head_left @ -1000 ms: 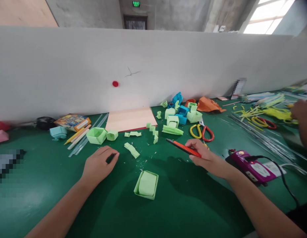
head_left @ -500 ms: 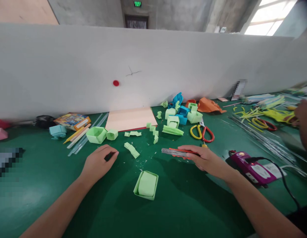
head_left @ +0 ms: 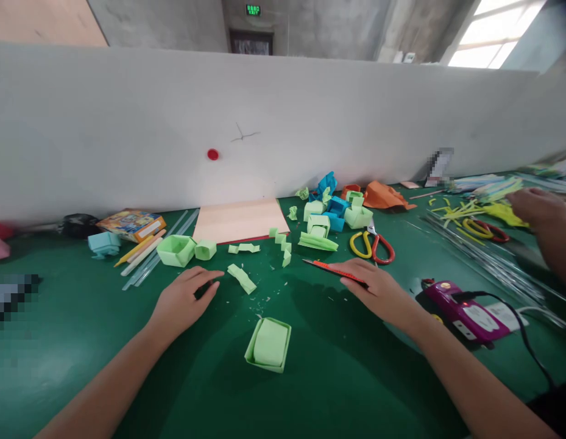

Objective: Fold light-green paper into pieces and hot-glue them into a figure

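My right hand (head_left: 371,286) grips a red-orange utility knife (head_left: 336,270) low over the green table, its blade pointing left. Just left of a folded pale green paper strip (head_left: 241,278), my left hand (head_left: 186,300) holds nothing, its thumb and forefinger apart. Between my forearms a pale green folded paper box (head_left: 270,345) rests on the table, with a rounded green piece inside it. Small green paper scraps (head_left: 286,255) and tiny shreds lie between the two hands.
Red-and-yellow-handled scissors (head_left: 382,249) lie beyond my right hand, beside green and blue paper pieces (head_left: 335,213). A purple corded device (head_left: 468,314) stands at right. Another person's hand (head_left: 536,207) is over yellow strips. Left are an open green paper box (head_left: 176,250) and glue sticks (head_left: 155,263).
My right hand has turned and lowered the utility knife, which now shows its narrow edge. The fingers of my left hand have opened outward. The other person's hand has moved left.
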